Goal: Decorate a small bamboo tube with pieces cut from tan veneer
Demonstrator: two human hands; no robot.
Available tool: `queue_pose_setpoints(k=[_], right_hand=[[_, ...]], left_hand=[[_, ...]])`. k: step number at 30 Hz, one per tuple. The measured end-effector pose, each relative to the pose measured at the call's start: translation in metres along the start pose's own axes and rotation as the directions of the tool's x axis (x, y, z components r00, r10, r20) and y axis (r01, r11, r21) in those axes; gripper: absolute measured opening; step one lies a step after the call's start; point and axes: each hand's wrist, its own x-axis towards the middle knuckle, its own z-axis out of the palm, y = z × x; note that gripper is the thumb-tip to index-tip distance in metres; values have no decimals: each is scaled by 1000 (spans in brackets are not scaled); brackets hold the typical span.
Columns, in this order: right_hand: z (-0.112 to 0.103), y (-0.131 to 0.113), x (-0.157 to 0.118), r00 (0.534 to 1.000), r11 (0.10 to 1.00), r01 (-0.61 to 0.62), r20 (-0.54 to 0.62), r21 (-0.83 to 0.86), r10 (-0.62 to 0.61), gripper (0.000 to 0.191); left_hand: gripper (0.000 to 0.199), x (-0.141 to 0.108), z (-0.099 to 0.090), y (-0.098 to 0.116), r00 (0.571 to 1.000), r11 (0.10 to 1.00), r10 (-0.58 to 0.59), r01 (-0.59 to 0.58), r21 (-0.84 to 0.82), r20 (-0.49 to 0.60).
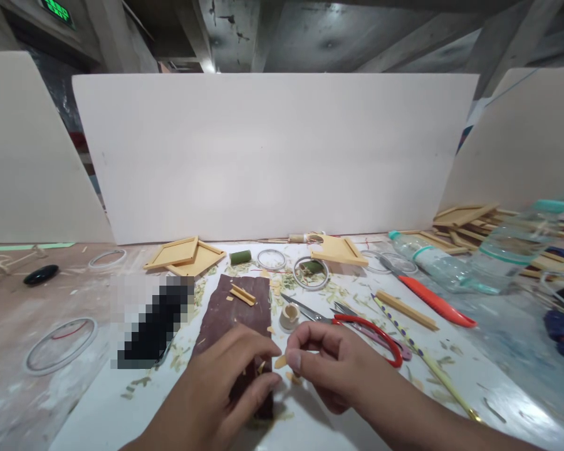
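My right hand (331, 366) pinches a small tan sliver (280, 362) between thumb and forefinger. Facing it, my left hand (232, 376) is open, with thumb and fingers apart above a dark brown sheet (237, 291). A little notched tan strip (242, 294) lies on that sheet. Just beyond my fingertips stands a small pale ring-shaped roll (290, 316). Scissors with red handles (395, 351) lie beside and partly behind my right hand. Another tan scrap (293, 378) rests on the white board under my hands.
Tan trays (172, 254) and a green cylinder (240, 257) sit at the back. To the right are a red-handled knife (437, 302), a tan stick (407, 310), a yellow dotted rod (427, 357) and plastic bottles (512, 250). A white panel (272, 156) stands behind; shavings litter the white board (103, 407).
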Motion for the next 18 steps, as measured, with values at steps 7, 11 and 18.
queue_pose_setpoints(k=[7,11,18], right_hand=[[0,7,0,998,999,-30,58,-40,32,25],[-3,9,0,995,998,-21,99,-62,27,25],[-8,10,-1,997,995,-7,80,-97,15,22]], left_hand=[[15,2,-1,-4,994,995,96,-95,28,-52],[15,4,2,-6,996,997,75,-74,19,-50],[12,4,2,-4,1000,999,-12,12,-44,-7]])
